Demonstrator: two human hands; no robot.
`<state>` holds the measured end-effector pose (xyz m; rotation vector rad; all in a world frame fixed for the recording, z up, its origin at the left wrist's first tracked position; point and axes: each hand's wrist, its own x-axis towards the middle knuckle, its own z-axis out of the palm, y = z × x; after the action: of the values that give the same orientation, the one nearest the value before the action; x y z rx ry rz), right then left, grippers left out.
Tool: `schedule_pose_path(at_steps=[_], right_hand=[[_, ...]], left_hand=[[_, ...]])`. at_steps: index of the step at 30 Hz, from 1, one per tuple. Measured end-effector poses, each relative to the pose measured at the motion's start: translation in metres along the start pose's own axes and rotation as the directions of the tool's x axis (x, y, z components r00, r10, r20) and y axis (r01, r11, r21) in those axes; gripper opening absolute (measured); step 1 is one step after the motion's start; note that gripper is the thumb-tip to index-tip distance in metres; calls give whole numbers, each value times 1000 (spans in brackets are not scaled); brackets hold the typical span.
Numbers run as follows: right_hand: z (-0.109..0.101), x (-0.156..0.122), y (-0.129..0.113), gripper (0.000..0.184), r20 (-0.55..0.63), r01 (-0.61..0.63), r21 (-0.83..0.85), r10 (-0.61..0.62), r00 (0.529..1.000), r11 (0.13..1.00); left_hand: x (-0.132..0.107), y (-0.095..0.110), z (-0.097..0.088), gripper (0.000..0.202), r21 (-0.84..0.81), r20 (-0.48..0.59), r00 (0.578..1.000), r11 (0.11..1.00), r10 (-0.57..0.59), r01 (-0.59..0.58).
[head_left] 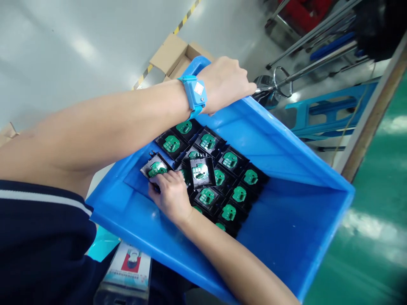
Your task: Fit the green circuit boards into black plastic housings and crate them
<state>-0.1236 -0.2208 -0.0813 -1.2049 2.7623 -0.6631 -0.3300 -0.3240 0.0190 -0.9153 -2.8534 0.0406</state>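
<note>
While the left hand [224,84] is curled over the far rim of a blue plastic bin [292,220], its fingers clamped on that edge, the right hand [171,195] reaches inside. Its thumb and fingers are bent against the near edge of a black square housing [156,168] with a green circuit board, at the left end of the load; I cannot tell whether they pinch it firmly. More such housings lie in slanted rows on the bin floor, and one loose housing [202,173] sits askew on top of the others, just right of the fingertips. The left wrist wears a blue wrist strap [194,94] bearing a small white sticker [199,88] with an orange-red mark too fine to read. Below the bin's near side, a printed card [130,263] in a clear sleeve shows a red block with a pale figure; its lettering is illegible. Beyond the bin stand an open cardboard box [168,55], yellow-and-black floor tape [186,18] and a blue plastic stool [330,108].
</note>
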Motion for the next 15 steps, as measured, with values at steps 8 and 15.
schedule_pose_path(at_steps=[8,15], right_hand=[[10,28,7,13,201,-63,-90,80,976,994],[13,28,12,24,202,71,-205,-29,979,976]], left_hand=[[0,0,-2,49,3,7,1000,1000,-10,10],[1,0,-2,49,2,9,1000,1000,-3,3]])
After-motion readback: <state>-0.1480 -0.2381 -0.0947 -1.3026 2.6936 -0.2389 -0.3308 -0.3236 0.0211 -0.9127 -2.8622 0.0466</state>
